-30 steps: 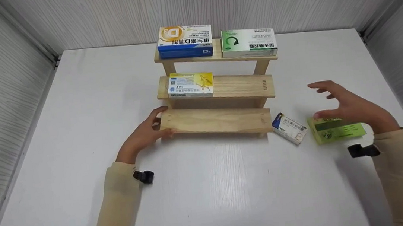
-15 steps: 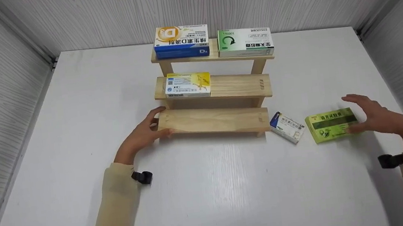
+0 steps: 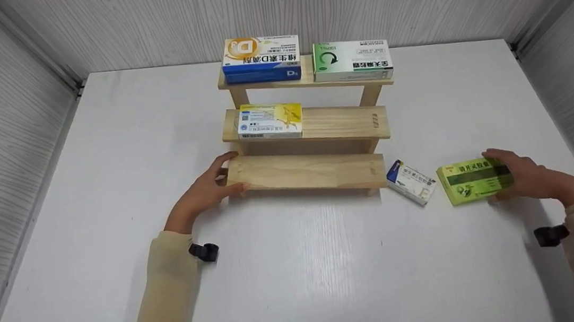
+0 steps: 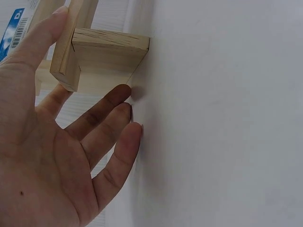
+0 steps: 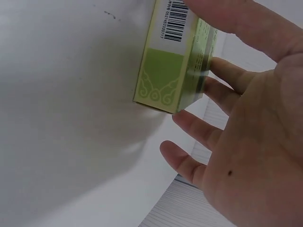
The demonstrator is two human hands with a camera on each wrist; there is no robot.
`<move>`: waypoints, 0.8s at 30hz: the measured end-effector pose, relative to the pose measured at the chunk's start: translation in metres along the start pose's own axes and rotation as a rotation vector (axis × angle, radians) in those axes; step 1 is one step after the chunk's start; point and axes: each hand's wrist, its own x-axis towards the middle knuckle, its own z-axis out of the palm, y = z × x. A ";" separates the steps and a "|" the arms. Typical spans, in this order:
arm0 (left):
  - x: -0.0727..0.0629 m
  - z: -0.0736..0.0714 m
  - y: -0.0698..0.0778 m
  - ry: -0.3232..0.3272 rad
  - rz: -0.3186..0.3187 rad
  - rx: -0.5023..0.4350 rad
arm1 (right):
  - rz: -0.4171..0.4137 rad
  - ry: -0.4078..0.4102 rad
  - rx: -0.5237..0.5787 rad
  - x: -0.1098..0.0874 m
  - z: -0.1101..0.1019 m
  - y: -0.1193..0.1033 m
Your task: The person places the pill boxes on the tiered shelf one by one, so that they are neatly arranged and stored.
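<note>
My left hand point(image 3: 199, 196) holds the left end of the lowest step of a three-step wooden display stand point(image 3: 309, 172). In the left wrist view, the thumb lies along the step's edge point(image 4: 64, 66) and the other fingers reach behind and below it. At the right, my right hand point(image 3: 534, 177) grips the right end of a green medicine box point(image 3: 473, 179) lying on the table, thumb at its near side and fingers at the far side. The right wrist view shows that box's barcoded side point(image 5: 163, 71). Beside it lies a small white-and-blue medicine box point(image 3: 412, 182), slanted.
On the top step stand a blue-and-white vitamin D box point(image 3: 262, 59) and a green-and-white medicine box point(image 3: 353, 60). A yellow-and-white box point(image 3: 270, 121) sits at the left of the middle step. Grey wood-grain panels point(image 3: 303, 10) enclose the white table point(image 3: 300, 282).
My right hand has moved right and toward me from above the green box, then closed in on its right end. The left hand stays at the stand.
</note>
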 end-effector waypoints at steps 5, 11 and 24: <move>0.000 0.000 0.001 -0.004 0.012 -0.001 | -0.041 0.030 0.017 0.000 0.002 0.002; 0.002 0.000 0.003 0.002 0.001 0.026 | -0.052 0.072 0.024 -0.001 0.004 0.006; 0.000 0.000 0.000 -0.006 0.001 0.015 | -0.068 0.180 0.039 -0.015 -0.007 0.000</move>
